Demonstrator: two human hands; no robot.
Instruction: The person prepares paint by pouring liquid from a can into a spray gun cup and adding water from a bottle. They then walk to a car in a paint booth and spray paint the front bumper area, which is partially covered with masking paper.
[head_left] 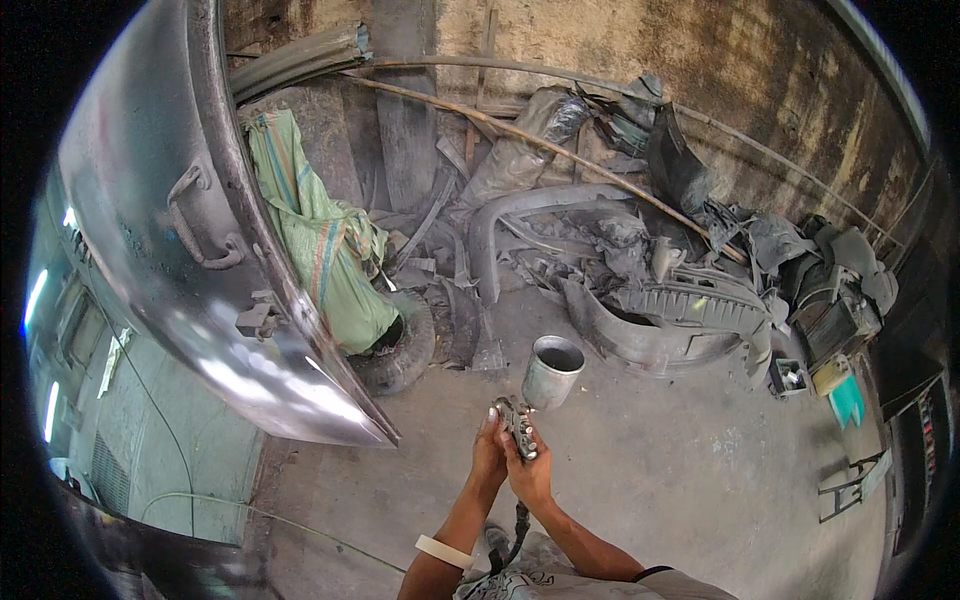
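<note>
On my feed, left hand (487, 447) and right hand (531, 474) close around a dull-silver metal spray gun (518, 426), long axis running forward; a grey cylindrical metal cup (549, 385) lies ahead, nearer the right.

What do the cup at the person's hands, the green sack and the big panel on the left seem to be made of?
Cup: probably metal, dull silvery grey with soft highlights.
Green sack: likely woven plastic, matte, creased and striped.
Big panel: most likely painted or bare sheet metal; its glossy surface throws bright reflections.
</note>
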